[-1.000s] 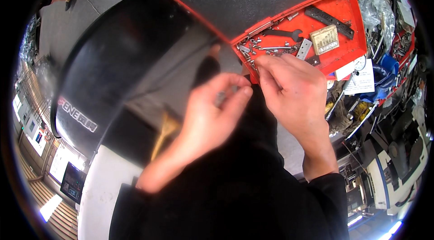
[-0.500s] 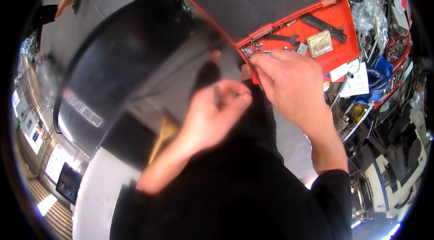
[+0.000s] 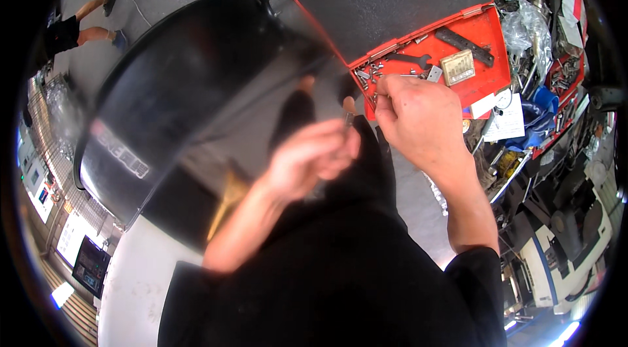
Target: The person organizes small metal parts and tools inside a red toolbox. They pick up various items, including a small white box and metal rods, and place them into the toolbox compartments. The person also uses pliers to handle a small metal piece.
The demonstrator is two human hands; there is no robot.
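Note:
My left hand (image 3: 307, 160) is in front of my body, somewhat blurred, its fingers closed on a small metal piece (image 3: 348, 119) that pokes up from the fingertips. Its exact kind is too small to tell. To the right, my right hand (image 3: 422, 115) reaches over the near edge of an open red toolbox (image 3: 489, 79). Its thumb and fingers are drawn together beside several small metal fittings (image 3: 368, 72); anything between them is hidden. Inside the box also lie a dark open-end wrench (image 3: 413, 59), a small worn carton (image 3: 458, 68) and a dark bar with holes (image 3: 466, 46).
A large glossy black curved panel (image 3: 176, 79) stands left, beside a white surface (image 3: 140, 275). A yellow funnel-like object (image 3: 229, 198) is below it. Metal tools, a plastic bag (image 3: 526, 26) and blue cloth (image 3: 540, 118) crowd the right. Another person (image 3: 62, 36) is at far upper left.
My left hand has turned, and the small metal piece now stands up at its fingertips. My right hand stays low at the box's near edge. The other person's legs have shifted.

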